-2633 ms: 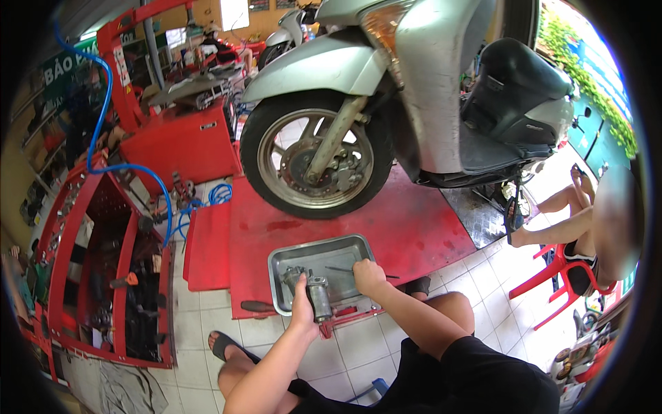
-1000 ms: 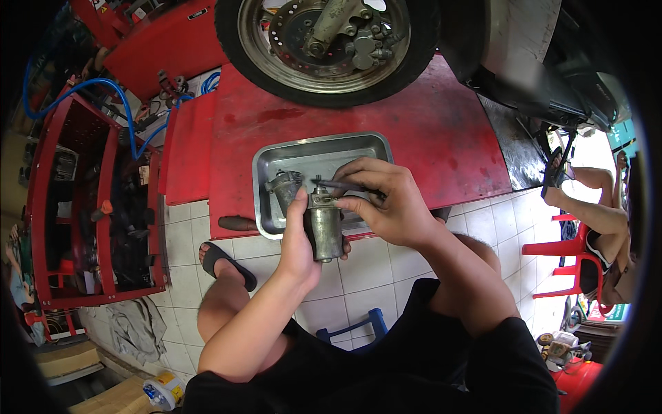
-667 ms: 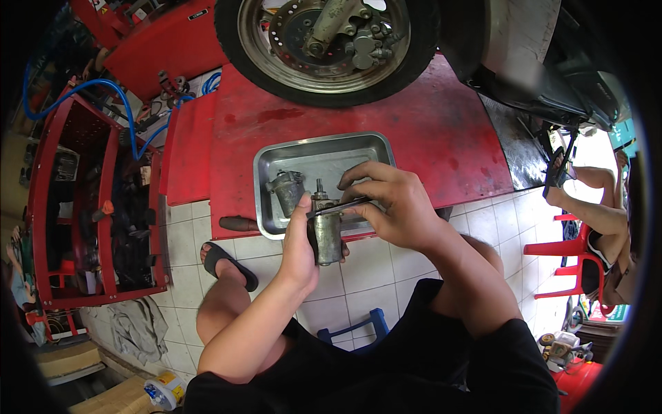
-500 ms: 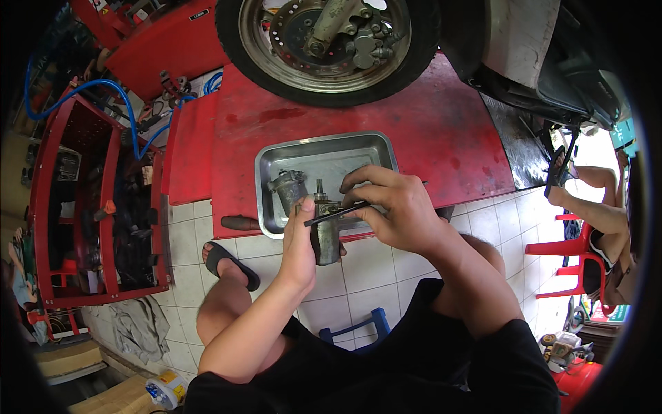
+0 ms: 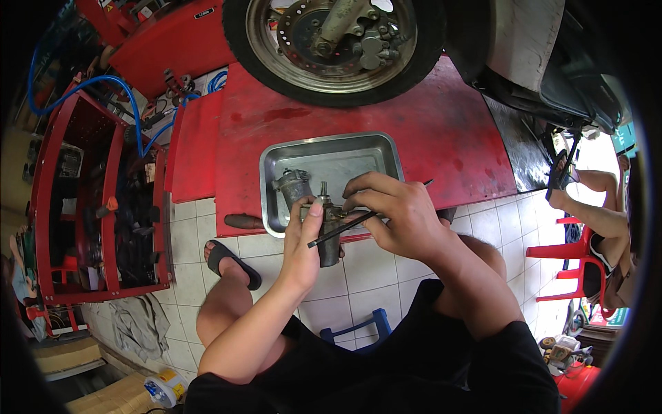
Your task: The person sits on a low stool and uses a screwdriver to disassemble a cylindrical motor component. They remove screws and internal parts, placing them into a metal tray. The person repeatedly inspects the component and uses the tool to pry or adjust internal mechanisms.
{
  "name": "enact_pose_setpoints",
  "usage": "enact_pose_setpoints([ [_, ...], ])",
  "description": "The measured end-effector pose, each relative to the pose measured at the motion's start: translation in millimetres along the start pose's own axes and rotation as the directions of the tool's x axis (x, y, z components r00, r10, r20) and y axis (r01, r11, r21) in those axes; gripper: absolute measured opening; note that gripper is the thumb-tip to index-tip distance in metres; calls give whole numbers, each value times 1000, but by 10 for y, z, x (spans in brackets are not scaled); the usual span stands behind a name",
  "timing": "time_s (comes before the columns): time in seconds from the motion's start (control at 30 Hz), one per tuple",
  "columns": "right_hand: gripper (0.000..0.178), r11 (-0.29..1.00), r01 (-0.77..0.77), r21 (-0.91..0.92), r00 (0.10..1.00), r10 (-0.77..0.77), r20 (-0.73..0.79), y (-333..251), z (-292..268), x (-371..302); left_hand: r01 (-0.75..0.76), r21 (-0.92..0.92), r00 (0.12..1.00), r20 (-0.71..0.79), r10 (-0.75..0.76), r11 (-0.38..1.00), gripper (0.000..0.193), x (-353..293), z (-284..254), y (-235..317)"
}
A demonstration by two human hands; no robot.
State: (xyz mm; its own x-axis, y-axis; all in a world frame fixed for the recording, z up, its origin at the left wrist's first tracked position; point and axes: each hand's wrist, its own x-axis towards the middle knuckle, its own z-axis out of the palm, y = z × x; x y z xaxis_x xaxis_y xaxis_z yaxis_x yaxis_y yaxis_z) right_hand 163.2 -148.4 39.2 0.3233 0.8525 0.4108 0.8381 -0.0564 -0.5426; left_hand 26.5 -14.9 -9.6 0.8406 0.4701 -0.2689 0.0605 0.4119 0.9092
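Note:
My left hand [image 5: 301, 243] is wrapped round a grey metal starter motor [image 5: 329, 250], a cylinder held upright with its toothed shaft pointing up. Its thumb presses on the upper housing. A thin black stick [image 5: 355, 222] with a pointed far end slants across the motor's front, held in my right hand [image 5: 403, 215]. The right fingertips are at the upper right side of the housing; exactly what they touch there is hidden. Beyond the hands, a second metal cylinder [image 5: 293, 185] of similar shape leans inside a shallow steel tray [image 5: 266, 207].
The tray rests on a red lift platform [image 5: 448, 138], under a motorcycle's front wheel [image 5: 331, 96]. A dark handle [image 5: 243, 221] juts out left of the tray. At left stands a red tool cart [image 5: 103, 228]; at right, another person's legs [image 5: 600, 207] beside red plastic chairs [image 5: 579, 259].
The black stick has swung to a steeper slant, its near end lower and its pointed end showing past my right hand. My right fingers have shifted onto the motor's upper side.

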Motion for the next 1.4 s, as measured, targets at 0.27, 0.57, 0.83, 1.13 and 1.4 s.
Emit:
enact_pose_setpoints([
  [0.27, 20, 1000, 14, 8, 1000, -14, -5, 37, 84, -7, 272, -218, 962, 58, -266, 937, 60, -37, -37, -39],
  [0.57, 18, 998, 30, 48, 999, -28, -36, -21, 111, 28, 338, -281, 941, 125, -315, 898, 67, -60, -28, -26],
  [0.83, 20, 998, 1, 65, 1000, -2, 13, 28, 99, 21, 363, -249, 931, 145, -336, 898, 67, -89, -59, -60],
  [1.13, 26, 990, 45, 137, 998, -40, -43, 85, 134, 0, 351, -276, 934, 170, -314, 895, 64, -77, -76, -87],
  [1.4, 28, 971, -53, 235, 998, 62, -31, 0, -29, 62, 353, -321, 935, 150, -321, 879, 63, -86, -46, -25],
])
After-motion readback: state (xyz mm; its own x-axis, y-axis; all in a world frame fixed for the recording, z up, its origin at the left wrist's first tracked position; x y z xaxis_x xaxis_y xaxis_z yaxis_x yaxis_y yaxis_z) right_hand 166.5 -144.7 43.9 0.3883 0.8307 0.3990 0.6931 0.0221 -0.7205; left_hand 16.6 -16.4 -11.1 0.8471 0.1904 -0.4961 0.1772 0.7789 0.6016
